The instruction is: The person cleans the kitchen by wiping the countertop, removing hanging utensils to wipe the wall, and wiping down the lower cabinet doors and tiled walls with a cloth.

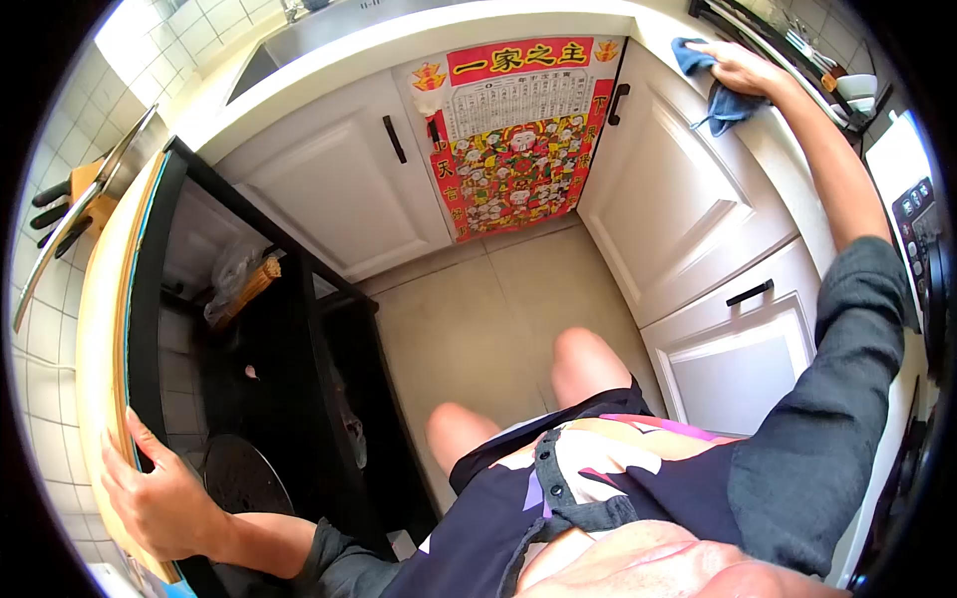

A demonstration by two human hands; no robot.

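Crumpled blue fabric cloth: matte, creased, darker in its folds. Sits at the curved white countertop, one bunch just beyond the fingertips, another behind the fingers with a thin pointed corner trailing. Right hand: fingers together, closed on the cloth's middle, which they hide; fingertips hard to make out. Left hand: fingers slightly spread on the pale wooden top; undersides hidden.
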